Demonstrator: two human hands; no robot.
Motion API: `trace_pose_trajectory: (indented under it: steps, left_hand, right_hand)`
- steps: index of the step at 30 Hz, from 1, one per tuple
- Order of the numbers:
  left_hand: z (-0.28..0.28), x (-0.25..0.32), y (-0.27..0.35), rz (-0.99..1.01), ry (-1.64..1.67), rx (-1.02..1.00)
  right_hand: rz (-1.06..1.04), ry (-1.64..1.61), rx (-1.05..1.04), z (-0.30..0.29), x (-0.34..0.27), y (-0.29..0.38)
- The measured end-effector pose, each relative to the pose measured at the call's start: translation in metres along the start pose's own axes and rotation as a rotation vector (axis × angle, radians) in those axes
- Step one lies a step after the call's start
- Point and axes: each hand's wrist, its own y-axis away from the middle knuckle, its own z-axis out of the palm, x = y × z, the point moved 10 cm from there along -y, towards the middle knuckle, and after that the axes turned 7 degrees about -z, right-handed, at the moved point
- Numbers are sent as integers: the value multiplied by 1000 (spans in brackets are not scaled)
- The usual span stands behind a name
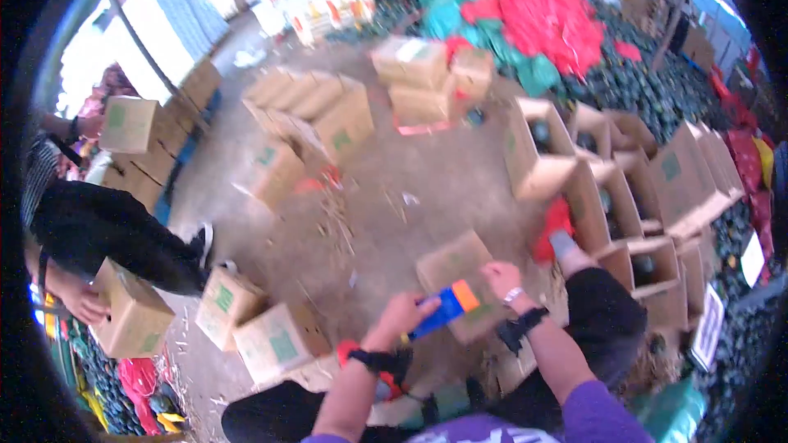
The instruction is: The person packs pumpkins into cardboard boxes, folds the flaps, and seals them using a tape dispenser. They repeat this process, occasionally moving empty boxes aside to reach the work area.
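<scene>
My left hand [400, 318] is closed around a blue and orange hand tool [444, 309], which looks like a tape dispenser. The tool lies over a small cardboard box [455, 258] on the floor between my feet. At the box's right side is my right hand [502, 280], near the tool's orange end; its fingers look bent, and whether they pinch anything is too blurred to tell. Both wrists carry dark bands.
Open cartons [578, 178], several with dark green round produce inside, stand at right. More boxes [280, 344] are at left, where a co-worker [111, 227] handles two boxes. Stacked cartons [418, 83] stand ahead, before a red plastic heap [548, 24]. Straw litters the floor.
</scene>
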Motion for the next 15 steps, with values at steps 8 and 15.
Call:
trace_pose_trajectory:
  steps: [8, 15]
  left_hand:
    - [88, -141, -42, -267, 128, -104]
    - [118, -178, -72, -456, 1103, -234]
  right_hand:
    - [464, -774, -23, 135, 233, 52]
    - [841, -1148, -257, 116, 157, 81]
